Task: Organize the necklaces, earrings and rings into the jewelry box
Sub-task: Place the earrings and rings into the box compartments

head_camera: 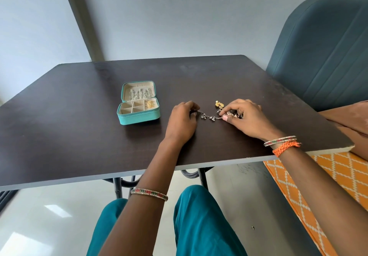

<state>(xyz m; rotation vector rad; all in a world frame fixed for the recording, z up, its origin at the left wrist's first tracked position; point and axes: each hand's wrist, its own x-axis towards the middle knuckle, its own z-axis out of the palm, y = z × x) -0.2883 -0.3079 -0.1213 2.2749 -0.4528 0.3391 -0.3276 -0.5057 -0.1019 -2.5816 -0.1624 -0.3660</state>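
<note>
The silver beaded chain (pixel 209 116), limp, light and likely to snag, lies stretched on the dark table (pixel 79 128) between the left hand (pixel 182 120) pinching one end and the right hand (pixel 246 116) pinching the other beside the jewelry pile (pixel 236 114), well apart from the open teal jewelry box (pixel 139 116), with bare tabletop between them.

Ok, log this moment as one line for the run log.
left hand: pinches silver chain | right hand: pinches chain's other end at jewelry pile | jewelry box: open, left of hands
</note>
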